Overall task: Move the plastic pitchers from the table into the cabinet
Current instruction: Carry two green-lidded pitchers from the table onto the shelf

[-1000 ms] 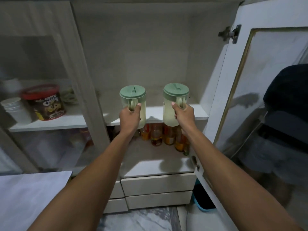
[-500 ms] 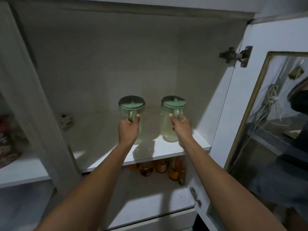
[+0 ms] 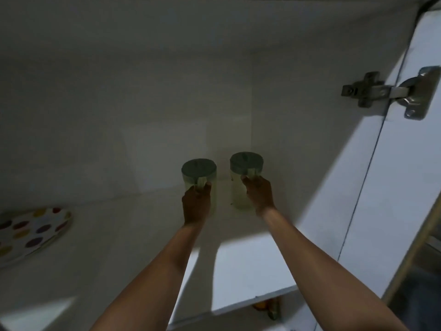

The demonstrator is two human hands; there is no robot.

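Two pale plastic pitchers with green lids stand upright side by side deep inside the white cabinet, near its back wall. My left hand (image 3: 196,203) grips the handle of the left pitcher (image 3: 199,172). My right hand (image 3: 259,194) grips the handle of the right pitcher (image 3: 245,163). Both pitchers look to be resting on the shelf (image 3: 250,266), though the shadow hides their bases. My forearms reach in over the shelf's front edge.
A white plate with coloured dots (image 3: 33,231) lies on the shelf at the far left. The open cabinet door (image 3: 393,187) with its metal hinge (image 3: 391,93) stands at the right. Bottles (image 3: 267,306) show just below the shelf.
Both hands have carried the pitchers further back into the cabinet, toward the rear wall, and the camera has moved closer and tilted up.
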